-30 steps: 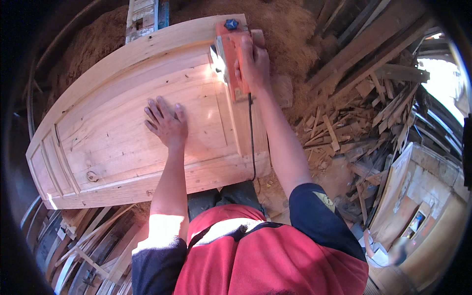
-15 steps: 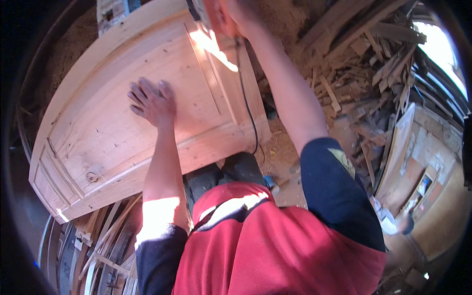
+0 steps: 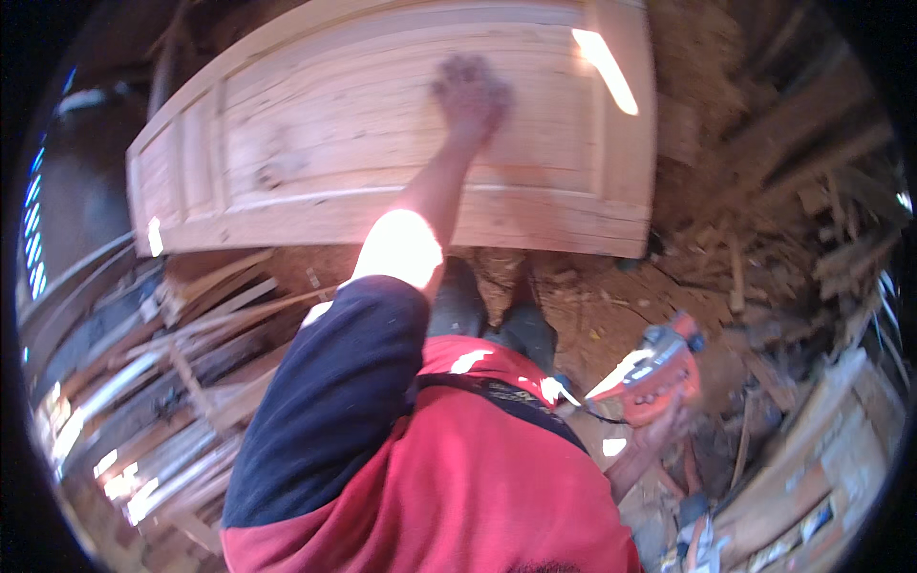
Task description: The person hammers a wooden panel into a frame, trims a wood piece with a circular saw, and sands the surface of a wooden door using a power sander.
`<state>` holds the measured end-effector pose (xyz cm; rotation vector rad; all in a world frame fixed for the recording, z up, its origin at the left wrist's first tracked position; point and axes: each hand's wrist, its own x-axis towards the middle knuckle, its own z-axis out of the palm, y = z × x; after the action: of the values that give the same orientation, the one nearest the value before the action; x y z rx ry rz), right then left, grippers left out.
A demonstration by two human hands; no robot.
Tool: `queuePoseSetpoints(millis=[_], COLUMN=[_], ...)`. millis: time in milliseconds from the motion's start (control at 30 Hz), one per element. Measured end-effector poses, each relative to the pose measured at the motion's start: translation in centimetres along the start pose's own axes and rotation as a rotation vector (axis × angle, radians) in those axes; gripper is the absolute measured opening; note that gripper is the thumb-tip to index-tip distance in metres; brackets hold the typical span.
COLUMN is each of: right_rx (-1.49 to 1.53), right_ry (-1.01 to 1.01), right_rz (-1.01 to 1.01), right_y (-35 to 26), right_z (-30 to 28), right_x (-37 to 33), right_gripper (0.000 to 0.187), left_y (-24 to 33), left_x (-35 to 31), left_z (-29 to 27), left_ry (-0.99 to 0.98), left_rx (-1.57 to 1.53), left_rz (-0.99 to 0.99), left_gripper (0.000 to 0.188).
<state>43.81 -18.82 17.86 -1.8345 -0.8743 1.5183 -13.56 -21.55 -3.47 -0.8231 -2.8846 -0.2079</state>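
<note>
Planer [image 3: 661, 374] swung rightward, gripped in right hand [image 3: 663, 428], left hand [image 3: 472, 100] spread on door [image 3: 344, 115]

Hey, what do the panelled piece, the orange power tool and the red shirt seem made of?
The panelled piece looks like bare, unvarnished wood: grain lines and a dark knot show. The orange power tool seems hard plastic, judging by its even colour; its pale side may be metal, but glare obscures it. The red shirt looks like matte cloth, hanging in soft folds.

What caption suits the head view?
Left hand on a paneled wooden door, right hand holding an orange power tool.
</note>
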Motion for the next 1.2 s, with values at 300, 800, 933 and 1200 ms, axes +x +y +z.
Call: queuePoseSetpoints(millis=[300, 800, 933, 1200], right_rx=[-0.113, -0.202, -0.312, -0.441], right_ry=[-0.188, -0.422, -0.652, -0.957], right_rz=[-0.159, -0.111, -0.156, -0.171], right_y=[3.4, 20.7, 26.1, 35.1], right_z=[7.7, 41.0, 48.8, 59.8], right_x=[-8.9, -38.9, -45.9, -57.3], right_gripper=[0.042, 0.055, 0.060, 0.066], left_y=[-31.3, -92.6, -99.0, -98.4], left_x=[-14.8, -15.8, -10.3, -6.7], left_z=[-11.4, -13.4, -11.0, -10.7], left_ry=[0.080, 0.132, 0.056, 0.037], left_rx=[-0.349, 0.128, 0.072, 0.062], left_rz=[-0.082, -0.511, -0.226, -0.234], left_gripper=[0.045, 0.047, 0.051, 0.059])
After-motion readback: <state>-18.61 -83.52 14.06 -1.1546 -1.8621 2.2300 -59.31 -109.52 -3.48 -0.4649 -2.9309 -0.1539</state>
